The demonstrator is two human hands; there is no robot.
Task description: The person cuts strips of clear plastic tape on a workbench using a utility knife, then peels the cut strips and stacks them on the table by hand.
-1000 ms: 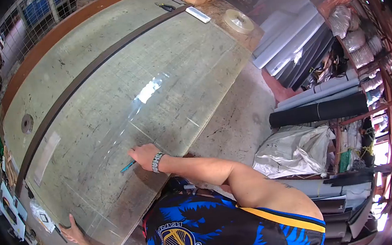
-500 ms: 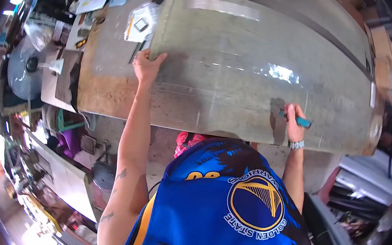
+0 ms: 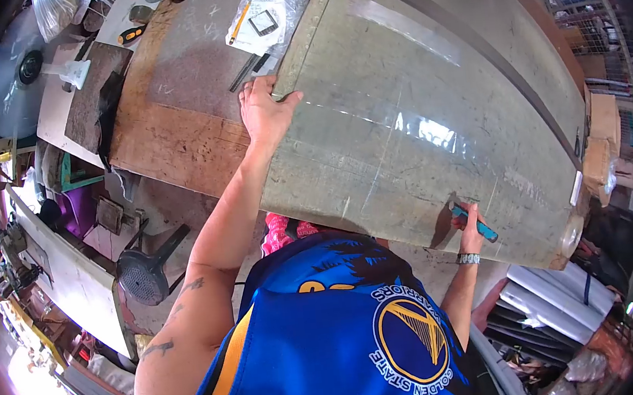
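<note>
A greenish see-through sheet (image 3: 374, 158) covers much of the worktable. My left hand (image 3: 269, 117) lies at the sheet's left edge, thumb stretched out on it and fingers apart from the thumb. At the near right part of the sheet, my right hand (image 3: 470, 230) is wrapped around a teal utility knife (image 3: 479, 226). The knife's front end points left, close above the sheet; whether the blade touches it I cannot tell. Beyond my left hand lie dark metal strips (image 3: 252, 70) and a plastic bag with paper and a yellow pencil (image 3: 241, 23).
A dark long bar (image 3: 486, 55) crosses the far side of the sheet. The brown wooden tabletop (image 3: 175, 150) shows at left. A grey fan (image 3: 19, 74), a black stool (image 3: 145, 275) and silver-wrapped rolls (image 3: 558, 292) stand around the table.
The view has turned and shifted, so the table sits differently in the picture. My left hand remains at the sheet's edge, and my right hand still grips the utility knife.
</note>
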